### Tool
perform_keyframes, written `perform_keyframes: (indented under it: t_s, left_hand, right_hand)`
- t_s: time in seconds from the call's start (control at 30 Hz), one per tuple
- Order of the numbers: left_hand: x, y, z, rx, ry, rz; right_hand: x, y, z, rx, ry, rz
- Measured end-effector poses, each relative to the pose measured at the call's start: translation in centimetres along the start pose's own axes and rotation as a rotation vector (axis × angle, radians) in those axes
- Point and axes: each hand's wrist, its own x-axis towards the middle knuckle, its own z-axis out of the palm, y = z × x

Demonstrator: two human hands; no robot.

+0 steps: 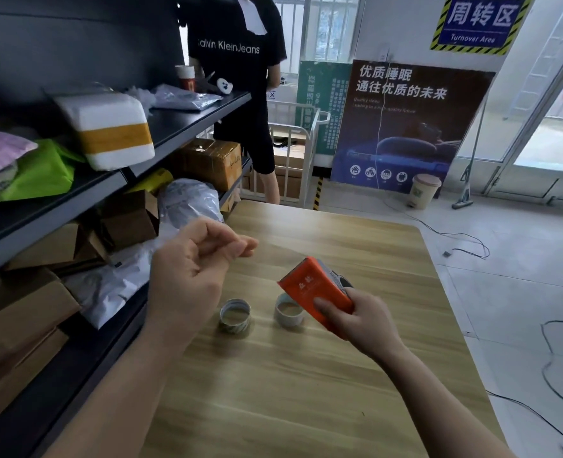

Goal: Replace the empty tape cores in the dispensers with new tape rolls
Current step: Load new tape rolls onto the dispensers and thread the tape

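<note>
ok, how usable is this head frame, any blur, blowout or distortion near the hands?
Head view: right hand and orange dispenser fairly sharp, evenly lit; white parcel on the shelf smeared; glass doors at right blown out by daylight; shelf edge bowed by the wide lens; only soft shadows on the table.

**What I Cannot Make Out**

My right grip (361, 322) covers the near corner of the orange dispenser (309, 289). Its roller end, at 1 o'clock, is turned away, so I cannot tell what sits inside. The dispenser hides the 3 o'clock edge of the white core (285, 322). My left grip (190, 272) has blurred fingertips (243, 247); whether they pinch anything is unclear. The bench (306, 391) runs off the frame at 6 o'clock.
</note>
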Motion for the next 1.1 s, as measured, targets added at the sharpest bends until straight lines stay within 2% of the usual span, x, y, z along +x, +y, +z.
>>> perform_keyframes:
  t_s: [0.17, 0.37, 0.5, 0.7, 0.83, 0.93, 1.1]
  left_hand:
    - [2.2, -1.2, -1.6, -0.057, 0.146, -0.099]
    - [4.8, -3.5, -3.3, -0.032, 0.180, -0.197]
    - [4.5, -3.0, -3.0, -0.041, 0.198, -0.159]
    - [1.4, -0.3, -1.0, 0.018, 0.032, 0.013]
    - [-0.7, 0.1, 0.3, 0.035, -0.068, 0.027]
    - [-0.5, 0.1, 0.3, 0.025, -0.052, 0.028]
    - [1.2, 0.7, -0.2, 0.093, -0.065, 0.118]
  right_hand:
    - [-0.9, 1.3, 1.0, 0.125, -0.018, -0.071]
    - [-1.3, 0.3, 1.1, 0.186, -0.072, -0.150]
    - [-1.4, 0.0, 1.4, 0.273, -0.067, -0.043]
    - [-0.8, 0.1, 2.1, 0.315, -0.049, 0.107]
    - [-0.3, -0.3, 2.7, 0.226, -0.004, 0.141]
    - [-0.4, -0.9, 3.0, 0.123, 0.016, 0.119]
    - [-0.7, -1.3, 3.3, 0.208, -0.010, 0.135]
